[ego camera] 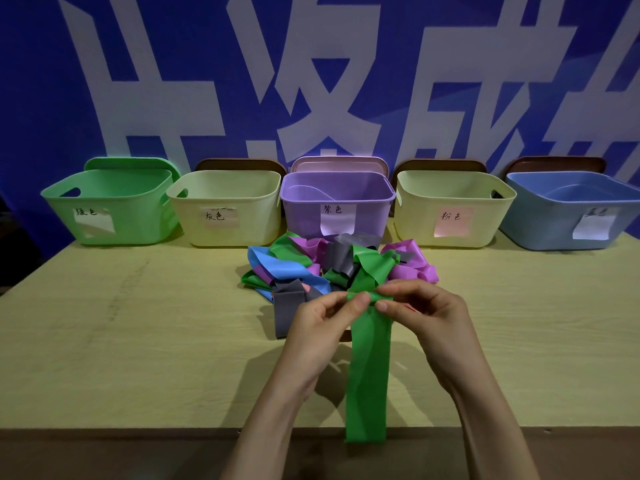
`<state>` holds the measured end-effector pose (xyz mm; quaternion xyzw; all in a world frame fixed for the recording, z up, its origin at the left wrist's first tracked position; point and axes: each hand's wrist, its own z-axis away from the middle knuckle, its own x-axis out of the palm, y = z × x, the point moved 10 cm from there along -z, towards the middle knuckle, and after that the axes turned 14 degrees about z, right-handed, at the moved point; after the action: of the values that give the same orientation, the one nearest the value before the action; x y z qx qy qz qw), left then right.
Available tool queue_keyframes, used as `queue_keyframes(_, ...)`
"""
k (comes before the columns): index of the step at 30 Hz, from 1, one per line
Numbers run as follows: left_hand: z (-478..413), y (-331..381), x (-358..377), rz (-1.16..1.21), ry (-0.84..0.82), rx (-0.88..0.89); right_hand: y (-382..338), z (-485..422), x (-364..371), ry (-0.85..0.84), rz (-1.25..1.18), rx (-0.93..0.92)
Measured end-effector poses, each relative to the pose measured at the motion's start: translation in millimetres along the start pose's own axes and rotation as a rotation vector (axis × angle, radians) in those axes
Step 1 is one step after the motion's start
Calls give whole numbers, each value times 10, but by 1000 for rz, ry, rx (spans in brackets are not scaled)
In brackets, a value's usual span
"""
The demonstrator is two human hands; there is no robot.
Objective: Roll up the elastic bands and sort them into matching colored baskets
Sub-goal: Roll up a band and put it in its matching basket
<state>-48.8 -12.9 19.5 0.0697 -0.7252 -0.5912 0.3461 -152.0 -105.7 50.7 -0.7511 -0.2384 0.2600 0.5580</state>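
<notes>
**Green band pinched at its far end, ready for rolling**

A blue wall with large white characters stands behind a pale wooden table. Along the table's back edge five labelled baskets stand in a row. From the left they are a green basket, a cream basket, a purple basket, a second cream basket and a blue basket. Just in front of the purple one lies a tangled pile of bands in blue, green, grey and pink.

Nearer the person, the left hand pinches the left corner of a green band between thumb and fingertips. The right hand pinches the right corner in the same way. Both hands hold the same short end, just in front of the pile.

The band's long axis runs straight back from that end toward the person. It lies flat on the table, and its loose end hangs over the near edge. A roll would therefore probably start at the pinched end and travel toward the body, with the two hands sharing the width evenly. No turns appear to be wound yet. The matching green basket is at the far left of the row, well apart from the hands, and the left hand is the nearer one to it.
</notes>
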Motion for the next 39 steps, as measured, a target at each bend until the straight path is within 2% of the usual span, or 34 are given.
queue_keyframes(6,-20,4,-38,42,22,26,41,19,68,-69,135,11)
queue_keyframes(9,-41,5,-89,52,60,51,117,34,133,-130,108,64)
queue_keyframes(18,-6,103,-57,30,22,154,132,32,116,-99,68,77)
queue_keyframes(23,2,72,-35,23,15,119,128,27,92,-75,12,66)
queue_keyframes(28,5,-107,-4,9,-15,-14,135,16,35,-10,-88,76)
queue_keyframes(39,27,-39,19,33,-32,10,19,29,-5,17,39,-21)
